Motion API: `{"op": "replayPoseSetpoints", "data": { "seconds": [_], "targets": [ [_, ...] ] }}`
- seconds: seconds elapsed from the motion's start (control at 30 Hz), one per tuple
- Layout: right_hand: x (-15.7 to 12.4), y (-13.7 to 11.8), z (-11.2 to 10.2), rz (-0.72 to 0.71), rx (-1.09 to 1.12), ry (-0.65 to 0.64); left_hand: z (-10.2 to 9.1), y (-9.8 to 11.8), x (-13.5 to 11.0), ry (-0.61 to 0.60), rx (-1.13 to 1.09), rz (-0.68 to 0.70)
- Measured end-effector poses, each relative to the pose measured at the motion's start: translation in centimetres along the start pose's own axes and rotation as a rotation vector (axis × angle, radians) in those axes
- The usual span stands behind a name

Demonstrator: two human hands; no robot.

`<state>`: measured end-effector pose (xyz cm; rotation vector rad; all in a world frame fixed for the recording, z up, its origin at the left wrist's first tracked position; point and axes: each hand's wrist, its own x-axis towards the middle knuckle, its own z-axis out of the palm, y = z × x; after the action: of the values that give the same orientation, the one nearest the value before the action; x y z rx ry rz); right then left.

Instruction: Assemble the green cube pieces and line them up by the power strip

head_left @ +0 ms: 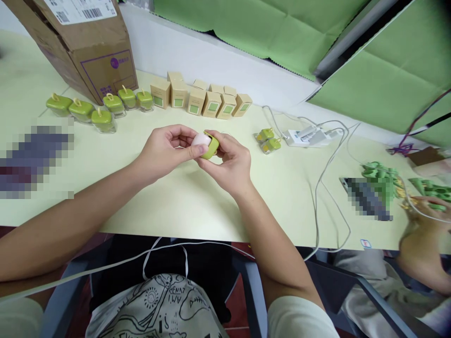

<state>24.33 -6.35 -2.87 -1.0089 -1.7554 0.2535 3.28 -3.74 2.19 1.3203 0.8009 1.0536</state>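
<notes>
Two parts held together, left grip (165,151) pinching smooth pale dome (200,139), right grip (230,165) clasping glossy green shell (212,148)

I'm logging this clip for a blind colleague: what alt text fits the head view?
The left hand and right hand together hold a green shell against a pale pink rounded part above a pale table. Beyond, green-lidded jars and small boxes line its far side; a co-worker's hand is at right.

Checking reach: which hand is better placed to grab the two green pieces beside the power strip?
Probably the right hand, though it holds a green cap: the green pieces lie to its right; the left hand, holding the pale round part, sits farther off.
</notes>
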Motion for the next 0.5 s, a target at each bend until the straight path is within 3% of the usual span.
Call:
{"op": "replayPoseSetpoints", "data": {
  "seconds": [0.1,0.33,0.5],
  "targets": [
    [0.03,0.00,-0.11,0.013,-0.039,-0.005,0.07,0.58,-0.10,-0.022,-0.011,-0.010],
    [0.07,-0.32,-0.05,-0.173,-0.147,0.063,-0.18,0.48,-0.07,0.006,0.119,0.019],
    [-0.09,-0.21,0.18,-0.145,-0.230,0.081,-0.18,0.22,0.15,-0.029,0.072,0.012]
  ]
}}
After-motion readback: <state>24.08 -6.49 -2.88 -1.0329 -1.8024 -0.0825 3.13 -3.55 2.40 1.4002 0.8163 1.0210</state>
